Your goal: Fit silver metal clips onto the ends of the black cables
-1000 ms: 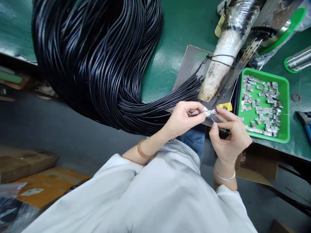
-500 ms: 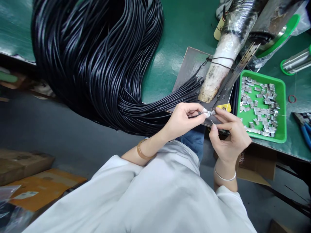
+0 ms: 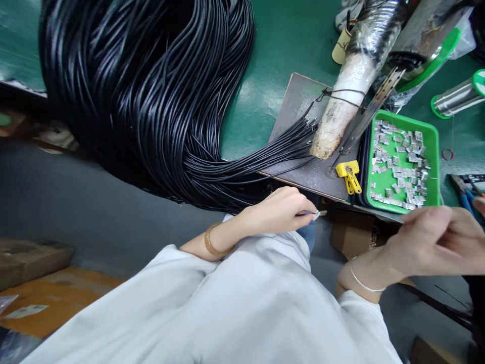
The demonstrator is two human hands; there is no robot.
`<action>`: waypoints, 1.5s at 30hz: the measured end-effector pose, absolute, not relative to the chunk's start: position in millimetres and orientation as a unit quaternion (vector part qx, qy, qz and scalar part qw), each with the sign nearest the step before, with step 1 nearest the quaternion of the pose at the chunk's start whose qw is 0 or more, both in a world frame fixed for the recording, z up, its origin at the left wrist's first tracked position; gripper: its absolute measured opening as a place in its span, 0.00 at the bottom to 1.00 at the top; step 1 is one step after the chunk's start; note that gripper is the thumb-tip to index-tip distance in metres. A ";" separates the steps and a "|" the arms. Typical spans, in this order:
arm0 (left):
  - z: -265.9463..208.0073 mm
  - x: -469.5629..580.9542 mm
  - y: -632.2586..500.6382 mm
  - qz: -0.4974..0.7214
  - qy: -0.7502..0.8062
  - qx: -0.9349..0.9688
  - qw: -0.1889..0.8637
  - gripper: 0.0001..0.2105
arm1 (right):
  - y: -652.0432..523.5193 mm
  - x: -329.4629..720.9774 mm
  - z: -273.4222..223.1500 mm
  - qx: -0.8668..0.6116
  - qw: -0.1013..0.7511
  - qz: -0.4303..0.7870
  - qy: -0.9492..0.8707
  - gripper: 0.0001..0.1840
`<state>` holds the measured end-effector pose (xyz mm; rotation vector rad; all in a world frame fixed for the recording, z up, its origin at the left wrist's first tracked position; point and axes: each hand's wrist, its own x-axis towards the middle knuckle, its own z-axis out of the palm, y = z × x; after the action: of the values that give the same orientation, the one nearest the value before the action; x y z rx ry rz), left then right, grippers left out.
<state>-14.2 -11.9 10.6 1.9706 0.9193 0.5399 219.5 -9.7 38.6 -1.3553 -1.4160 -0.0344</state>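
My left hand [image 3: 284,210] is closed in a pinch just off the table's front edge. A small silvery metal connector [image 3: 322,213] sticks out past its fingertips, and a bit of dark cable shows between the fingers. My right hand [image 3: 435,242] is at the far right, smeared by motion, with its fingers partly curled. It is in front of the green tray [image 3: 441,151] of loose metal connectors, close to the blue-handled pliers [image 3: 466,197]. Whether it holds anything cannot be made out.
A large bundle of black cables [image 3: 151,101] fills the left, its ends fanned over a dark board [image 3: 303,91]. A wrapped white cylinder [image 3: 337,111] leans above the board. Yellow clips [image 3: 348,174], a red ring [image 3: 447,153] and a solder-like spool [image 3: 456,98] lie around the tray.
My right hand has gone from beside the left fingertips to the far right. My left hand has dropped slightly toward my body with the connector, leaving the yellow clips uncovered.
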 end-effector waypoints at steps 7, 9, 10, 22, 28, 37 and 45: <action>6.0 -22.1 2.8 0.340 0.514 0.763 0.196 0.12 | 53.1 294.9 13.0 -0.702 0.286 -0.078 -0.647 0.10; 8.0 -21.6 12.6 0.285 0.549 0.778 0.106 0.11 | 69.1 309.7 10.3 -0.703 0.222 -0.068 -0.672 0.09; 9.1 -20.7 16.2 0.254 0.559 0.785 0.086 0.10 | 75.0 313.4 10.3 -0.697 0.206 -0.058 -0.684 0.08; 25.3 -27.9 -10.2 0.184 0.162 0.775 0.583 0.06 | 78.9 296.7 28.3 -0.682 0.048 -0.107 -0.722 0.10; 11.9 -28.9 -6.7 0.259 0.183 0.477 0.820 0.12 | 77.4 300.9 25.8 -0.695 0.020 -0.148 -0.704 0.10; 1.2 -4.1 4.6 0.467 0.338 0.377 0.725 0.09 | 18.3 228.0 33.6 -0.633 0.479 0.006 -0.608 0.08; 12.9 1.8 6.1 0.498 0.350 0.445 0.657 0.07 | -11.6 155.9 22.4 -0.527 0.514 0.204 -0.645 0.01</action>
<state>1.8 6.1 12.9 1.0086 0.7929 1.1271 155.9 -11.6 22.4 -1.2676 -1.5492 0.4905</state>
